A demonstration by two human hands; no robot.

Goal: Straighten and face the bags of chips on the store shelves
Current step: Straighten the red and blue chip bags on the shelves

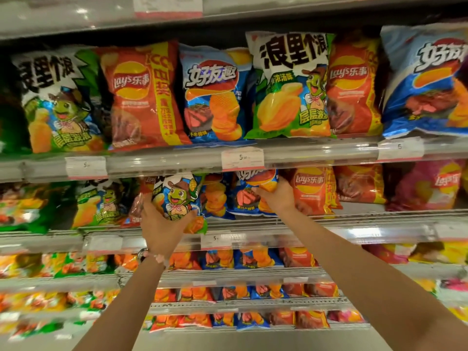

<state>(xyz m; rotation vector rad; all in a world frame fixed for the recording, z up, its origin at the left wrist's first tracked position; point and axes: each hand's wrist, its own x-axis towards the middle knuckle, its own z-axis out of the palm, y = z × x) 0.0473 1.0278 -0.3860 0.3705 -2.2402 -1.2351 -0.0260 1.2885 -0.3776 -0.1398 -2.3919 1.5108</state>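
Chip bags look light, puffy, slippery, crush-prone: left hand (162,224) cups the green bag (178,198) at the shelf's front edge, right hand (276,195) grips the blue bag (247,198); hold the sides gently.

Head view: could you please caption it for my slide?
Left hand holds green chip bag; right hand touches blue bag.

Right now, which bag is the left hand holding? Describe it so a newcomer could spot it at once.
Find the second shelf down, under the middle price tag. The left hand grips the turtle bag from below, pulled forward and tilted. Unlike the blue steak bag under the right hand, it shows a green cartoon turtle in a brown cowboy hat.
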